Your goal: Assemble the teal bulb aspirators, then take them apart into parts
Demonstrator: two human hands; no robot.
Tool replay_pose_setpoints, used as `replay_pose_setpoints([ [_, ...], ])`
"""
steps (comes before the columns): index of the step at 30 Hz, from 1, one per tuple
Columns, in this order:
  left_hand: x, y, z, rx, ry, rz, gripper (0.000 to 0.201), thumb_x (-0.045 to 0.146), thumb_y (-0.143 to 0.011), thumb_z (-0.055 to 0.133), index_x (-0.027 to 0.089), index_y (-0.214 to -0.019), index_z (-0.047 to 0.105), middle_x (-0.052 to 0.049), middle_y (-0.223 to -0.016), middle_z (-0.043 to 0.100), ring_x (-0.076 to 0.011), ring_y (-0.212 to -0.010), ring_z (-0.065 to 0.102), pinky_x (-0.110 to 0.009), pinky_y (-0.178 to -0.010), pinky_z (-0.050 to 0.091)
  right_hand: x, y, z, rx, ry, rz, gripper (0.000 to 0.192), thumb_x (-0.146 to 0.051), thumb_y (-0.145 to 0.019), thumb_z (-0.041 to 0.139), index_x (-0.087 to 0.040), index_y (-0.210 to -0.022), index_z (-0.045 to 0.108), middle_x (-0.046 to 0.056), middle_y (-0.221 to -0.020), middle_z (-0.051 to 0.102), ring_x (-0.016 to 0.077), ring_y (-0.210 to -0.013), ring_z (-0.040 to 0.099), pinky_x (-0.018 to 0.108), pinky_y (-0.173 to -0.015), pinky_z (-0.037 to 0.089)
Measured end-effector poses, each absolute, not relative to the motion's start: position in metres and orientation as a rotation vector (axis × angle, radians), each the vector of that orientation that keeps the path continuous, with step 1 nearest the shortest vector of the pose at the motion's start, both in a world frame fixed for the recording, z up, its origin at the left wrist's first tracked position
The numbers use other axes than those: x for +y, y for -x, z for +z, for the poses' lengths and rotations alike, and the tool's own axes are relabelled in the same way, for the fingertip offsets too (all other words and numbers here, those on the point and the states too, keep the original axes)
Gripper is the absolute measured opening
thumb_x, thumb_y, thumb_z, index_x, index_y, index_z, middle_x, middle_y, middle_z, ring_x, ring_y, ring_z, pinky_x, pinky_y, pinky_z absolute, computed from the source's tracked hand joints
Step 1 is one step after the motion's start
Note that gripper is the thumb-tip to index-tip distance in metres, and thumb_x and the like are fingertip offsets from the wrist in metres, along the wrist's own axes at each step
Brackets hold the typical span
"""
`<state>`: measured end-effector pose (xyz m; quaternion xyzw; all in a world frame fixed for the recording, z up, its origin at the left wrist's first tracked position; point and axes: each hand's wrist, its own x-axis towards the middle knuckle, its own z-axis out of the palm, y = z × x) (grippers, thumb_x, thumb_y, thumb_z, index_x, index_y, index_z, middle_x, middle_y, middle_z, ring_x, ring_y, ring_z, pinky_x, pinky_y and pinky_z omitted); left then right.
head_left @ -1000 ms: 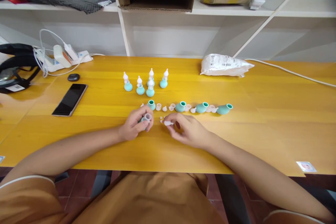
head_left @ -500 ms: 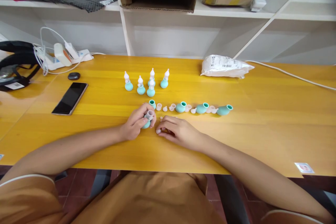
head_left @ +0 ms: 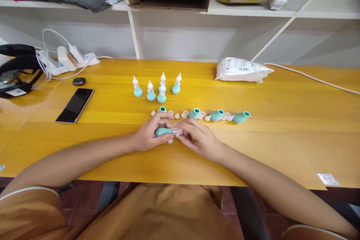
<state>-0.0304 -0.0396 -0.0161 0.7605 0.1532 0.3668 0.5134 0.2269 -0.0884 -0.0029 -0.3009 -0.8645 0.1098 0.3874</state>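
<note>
A teal bulb (head_left: 162, 131) lies sideways between both hands at the worktop's (head_left: 281, 135) near middle, the left hand's (head_left: 149, 135) fingers closed round it while the right hand (head_left: 197, 138) pinches a clear tip (head_left: 176, 131) at its mouth. At twelve o'clock stand five finished bulbs with tips (head_left: 157, 88). Nearer, four open bulbs (head_left: 216, 115) and loose clear pieces (head_left: 184, 114) still wait.

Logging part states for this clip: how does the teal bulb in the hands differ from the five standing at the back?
The held teal bulb lies sideways between the left hand and right hand; the five back bulbs stand upright on the table, untouched. The back ones carry tall white tips; the held one's clear tip is at its mouth. All share the same teal colour.
</note>
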Motion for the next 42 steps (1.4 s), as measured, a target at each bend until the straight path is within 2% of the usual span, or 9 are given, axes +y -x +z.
replay_pose_setpoints([
  [3,-0.041,0.031,-0.016,0.362,-1.805,0.794,0.045,0.035,-0.108,0.076,0.026,-0.143,0.048,-0.003,-0.106,0.074,-0.0156,-0.087,0.076,-0.029,-0.081,0.056,-0.09,-0.229,0.0,-2.299,0.681,0.071,0.034,-0.017,-0.115,0.062,-0.024,-0.148,0.065,0.01,-0.117,0.077,0.0202,-0.098,0.08,0.03,-0.08,0.068],
  [10,-0.044,0.036,-0.013,0.291,-1.854,0.717,0.04,0.038,-0.11,0.073,0.023,-0.14,0.051,-0.008,-0.112,0.079,-0.016,-0.088,0.075,-0.03,-0.083,0.058,-0.096,-0.236,0.009,-2.39,0.507,-0.128,0.049,-0.011,-0.115,0.058,-0.013,-0.164,0.054,0.013,-0.113,0.084,0.0229,-0.097,0.083,0.035,-0.082,0.072],
  [15,-0.046,0.041,-0.02,0.25,-1.951,0.732,0.04,0.042,-0.111,0.071,0.025,-0.141,0.051,-0.011,-0.123,0.076,-0.0158,-0.091,0.076,-0.027,-0.08,0.06,-0.099,-0.241,0.01,-2.432,0.511,-0.15,0.05,-0.012,-0.113,0.06,-0.013,-0.163,0.056,0.011,-0.105,0.081,0.0237,-0.089,0.08,0.035,-0.076,0.07],
  [18,-0.045,0.042,-0.023,0.218,-2.024,0.746,0.041,0.046,-0.111,0.07,0.024,-0.142,0.052,-0.013,-0.125,0.075,-0.0174,-0.093,0.077,-0.029,-0.08,0.063,-0.099,-0.24,0.018,-2.454,0.53,-0.183,0.041,-0.012,-0.112,0.059,-0.021,-0.151,0.064,0.006,-0.097,0.078,0.0213,-0.08,0.075,0.034,-0.068,0.064],
  [21,-0.044,0.043,-0.025,0.164,-2.104,0.774,0.045,0.048,-0.112,0.07,0.024,-0.144,0.051,-0.013,-0.124,0.074,-0.0182,-0.094,0.077,-0.03,-0.082,0.064,-0.099,-0.236,0.027,-2.457,0.517,-0.347,0.019,-0.013,-0.11,0.065,-0.024,-0.125,0.071,0.0,-0.082,0.07,0.0181,-0.069,0.065,0.033,-0.057,0.053],
  [24,-0.046,0.042,-0.023,0.117,-2.165,0.799,0.046,0.046,-0.112,0.07,0.024,-0.147,0.05,-0.012,-0.121,0.075,-0.0194,-0.096,0.078,-0.031,-0.084,0.064,-0.098,-0.233,0.031,-2.429,0.476,-0.454,0.006,-0.023,-0.11,0.072,-0.024,-0.105,0.069,-0.002,-0.074,0.062,0.0168,-0.061,0.053,0.035,-0.05,0.042],
  [32,-0.055,0.036,-0.006,-0.037,-2.212,0.83,0.026,0.033,-0.112,0.068,0.027,-0.136,0.059,-0.01,-0.111,0.078,-0.022,-0.092,0.077,-0.037,-0.084,0.063,-0.104,-0.225,0.019,-2.351,0.487,-0.003,0.025,-0.042,-0.12,0.058,-0.023,-0.107,0.065,-0.001,-0.077,0.062,0.0151,-0.062,0.055,0.032,-0.058,0.043],
  [37,-0.053,0.035,0.006,-0.099,-2.346,0.683,0.009,0.032,-0.113,0.063,0.029,-0.117,0.07,-0.01,-0.104,0.082,-0.022,-0.086,0.075,-0.041,-0.083,0.06,-0.109,-0.223,0.013,-2.309,0.429,0.224,0.032,-0.043,-0.122,0.047,-0.02,-0.109,0.066,0.001,-0.077,0.063,0.0158,-0.062,0.055,0.03,-0.06,0.047],
  [42,-0.055,0.037,0.023,-0.128,-2.391,0.486,0.007,0.03,-0.101,0.075,0.037,-0.101,0.078,-0.005,-0.102,0.083,-0.0252,-0.084,0.075,-0.045,-0.079,0.057,-0.106,-0.232,0.014,-2.16,0.457,0.46,0.042,-0.038,-0.124,0.034,-0.023,-0.103,0.066,0.003,-0.079,0.065,0.0177,-0.063,0.058,0.031,-0.059,0.048],
])
